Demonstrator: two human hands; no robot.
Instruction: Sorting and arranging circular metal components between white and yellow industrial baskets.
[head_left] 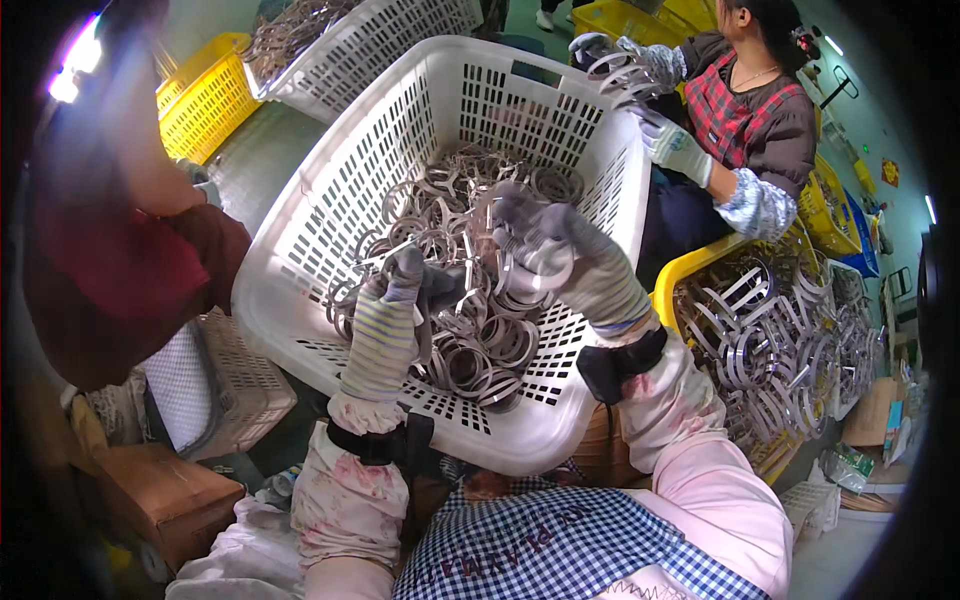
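Observation:
Several thin, grey metal rings point(468, 365), some of them open bands, lie tangled in a large white slatted plastic basket point(330, 225). Over the left of the heap is my left hand point(392, 325), in a striped knit glove, its fingers bent closed around a metal band that is mostly hidden. My right hand point(575, 255), gloved alike, reaches over the middle of the heap. Its fingers are curled and a little blurred, with shiny metal rings point(535, 268) held beneath them. Dark straps circle both my wrists.
At the right, a co-worker point(745, 120) in gloves holds similar rings beside the basket. A yellow basket point(680, 275) full of rings stands below. Another person point(150, 240) is close at the left. Behind are a second white basket point(350, 55), a yellow crate point(205, 100); a cardboard box point(165, 495) lies lower left.

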